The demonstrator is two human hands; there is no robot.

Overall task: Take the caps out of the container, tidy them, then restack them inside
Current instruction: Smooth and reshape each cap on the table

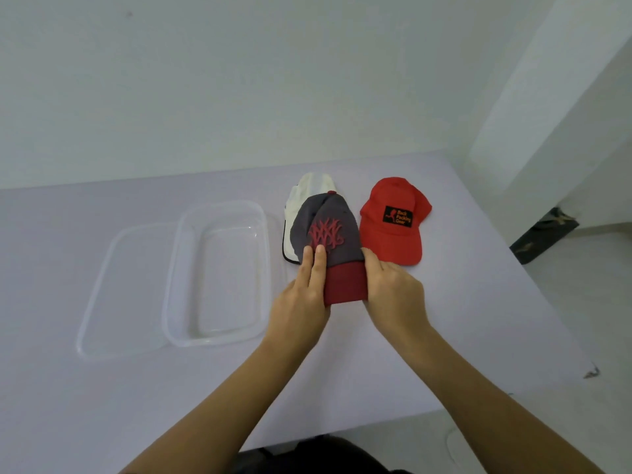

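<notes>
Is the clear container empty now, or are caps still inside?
Empty: the container holds nothing; grey cap, white cap and red cap all lie outside it.

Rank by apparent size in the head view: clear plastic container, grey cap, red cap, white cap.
1. Clear rectangular plastic container
2. Grey cap with dark red brim, red cap with black patch: alike, unranked
3. White cap, mostly hidden

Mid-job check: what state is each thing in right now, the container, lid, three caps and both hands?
container: open, empty, upright on the table.
lid: off, lying at the container's left.
grey cap: held at its brim by both hands, overlapping the white cap.
white cap: lying on the table, partly covered.
red cap: lying free on the table, crown up.
left hand: holds the brim's left side.
right hand: grips the brim's right side.
</notes>
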